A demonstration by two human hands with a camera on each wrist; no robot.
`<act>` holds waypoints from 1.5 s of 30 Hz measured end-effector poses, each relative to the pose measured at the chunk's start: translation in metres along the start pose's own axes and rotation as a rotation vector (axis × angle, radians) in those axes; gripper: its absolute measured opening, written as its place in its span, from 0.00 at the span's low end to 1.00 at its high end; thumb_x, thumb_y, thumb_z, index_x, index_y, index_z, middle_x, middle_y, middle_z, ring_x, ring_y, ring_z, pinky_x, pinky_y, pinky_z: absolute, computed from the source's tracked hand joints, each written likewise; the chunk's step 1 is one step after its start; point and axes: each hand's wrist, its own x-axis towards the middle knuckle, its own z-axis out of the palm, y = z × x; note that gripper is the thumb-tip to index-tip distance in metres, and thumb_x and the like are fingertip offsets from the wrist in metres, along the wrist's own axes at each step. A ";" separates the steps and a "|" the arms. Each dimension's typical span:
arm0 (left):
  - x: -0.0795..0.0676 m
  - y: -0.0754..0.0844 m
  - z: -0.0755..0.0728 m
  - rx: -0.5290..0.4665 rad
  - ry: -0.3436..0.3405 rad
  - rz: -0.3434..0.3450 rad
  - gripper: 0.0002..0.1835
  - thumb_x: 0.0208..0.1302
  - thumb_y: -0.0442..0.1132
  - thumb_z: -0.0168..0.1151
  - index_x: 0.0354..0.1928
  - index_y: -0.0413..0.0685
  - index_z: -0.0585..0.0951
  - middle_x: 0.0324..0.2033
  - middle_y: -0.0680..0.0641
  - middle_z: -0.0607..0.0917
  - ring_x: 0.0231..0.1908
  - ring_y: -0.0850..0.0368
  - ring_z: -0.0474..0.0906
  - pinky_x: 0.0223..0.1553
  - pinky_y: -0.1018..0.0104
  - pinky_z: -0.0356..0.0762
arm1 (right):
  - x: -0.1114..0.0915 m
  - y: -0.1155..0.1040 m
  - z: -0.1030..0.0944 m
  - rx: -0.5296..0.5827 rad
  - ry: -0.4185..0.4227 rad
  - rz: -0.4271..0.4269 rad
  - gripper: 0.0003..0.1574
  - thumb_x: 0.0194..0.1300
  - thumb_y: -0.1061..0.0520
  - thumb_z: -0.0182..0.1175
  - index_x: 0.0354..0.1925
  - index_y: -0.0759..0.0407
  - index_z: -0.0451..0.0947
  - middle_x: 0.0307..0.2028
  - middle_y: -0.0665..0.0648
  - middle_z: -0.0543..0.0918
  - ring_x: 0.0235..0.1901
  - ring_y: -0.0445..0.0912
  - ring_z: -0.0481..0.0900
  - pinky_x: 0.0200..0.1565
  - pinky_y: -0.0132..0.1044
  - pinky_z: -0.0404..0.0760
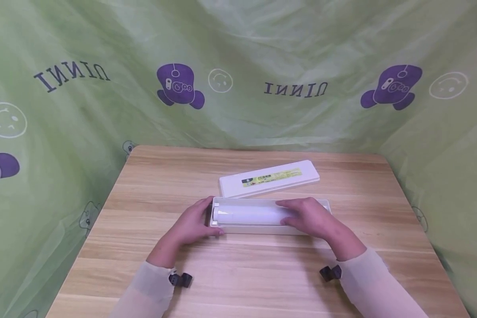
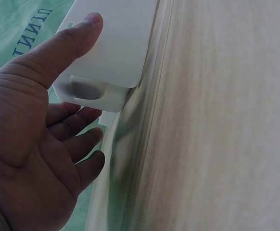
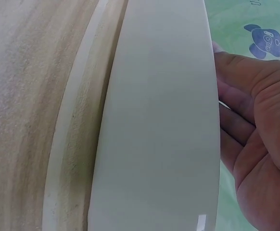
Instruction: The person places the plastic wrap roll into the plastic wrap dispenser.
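Observation:
A long white box lies lidless on the table, its inside facing up. Along it lies a glossy whitish roll that looks like plastic wrap. My left hand holds the box's left end, thumb against the front wall and fingers round the back corner. In the left wrist view, the thumb presses the box's front face. From above, my right hand reaches into the box's right half and grips the roll between thumb and fingers. Its fingertips are partly hidden behind the box's front wall in the right wrist view.
Just behind the box, a white lid with a yellow-green label lies at a slant. Both stand on a wood-grain table. A green printed cloth hangs around its back and sides.

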 end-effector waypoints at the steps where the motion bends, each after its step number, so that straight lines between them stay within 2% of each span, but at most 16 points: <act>1: 0.000 0.000 0.000 -0.002 0.000 -0.003 0.67 0.31 0.76 0.73 0.74 0.51 0.62 0.68 0.48 0.70 0.67 0.50 0.64 0.68 0.52 0.61 | -0.001 0.001 0.000 -0.002 0.008 -0.001 0.32 0.56 0.49 0.74 0.59 0.49 0.80 0.52 0.49 0.84 0.52 0.43 0.81 0.53 0.44 0.81; 10: 0.001 0.001 0.000 -0.002 -0.007 -0.013 0.68 0.29 0.78 0.72 0.74 0.52 0.62 0.68 0.49 0.70 0.67 0.50 0.64 0.68 0.52 0.61 | -0.010 0.005 0.000 0.019 0.059 0.012 0.31 0.58 0.48 0.72 0.59 0.49 0.80 0.53 0.49 0.84 0.53 0.44 0.81 0.55 0.46 0.80; 23: 0.002 0.001 -0.002 0.009 -0.014 0.020 0.66 0.33 0.72 0.76 0.74 0.47 0.62 0.67 0.46 0.70 0.67 0.48 0.65 0.68 0.52 0.61 | -0.019 0.005 -0.003 0.028 0.104 0.014 0.32 0.57 0.48 0.73 0.60 0.50 0.79 0.54 0.50 0.83 0.53 0.47 0.81 0.55 0.48 0.79; 32: 0.002 0.002 -0.002 0.000 -0.019 0.000 0.66 0.34 0.71 0.76 0.74 0.47 0.61 0.68 0.45 0.69 0.67 0.47 0.64 0.68 0.50 0.61 | -0.025 0.006 -0.005 0.031 0.094 0.055 0.38 0.59 0.44 0.71 0.65 0.51 0.74 0.59 0.55 0.79 0.57 0.52 0.78 0.57 0.52 0.77; 36: 0.002 0.001 -0.001 0.006 -0.014 -0.003 0.65 0.34 0.70 0.77 0.74 0.48 0.61 0.68 0.47 0.69 0.67 0.48 0.64 0.68 0.51 0.61 | -0.028 0.008 -0.005 0.030 0.115 0.043 0.41 0.58 0.43 0.71 0.66 0.53 0.72 0.61 0.56 0.78 0.58 0.53 0.77 0.59 0.52 0.75; 45: 0.002 0.000 -0.001 0.003 -0.012 0.002 0.65 0.34 0.69 0.78 0.74 0.49 0.62 0.68 0.47 0.70 0.67 0.48 0.64 0.68 0.50 0.61 | -0.035 0.010 -0.004 0.046 0.126 0.075 0.48 0.56 0.39 0.72 0.70 0.51 0.68 0.65 0.58 0.74 0.63 0.55 0.72 0.62 0.53 0.71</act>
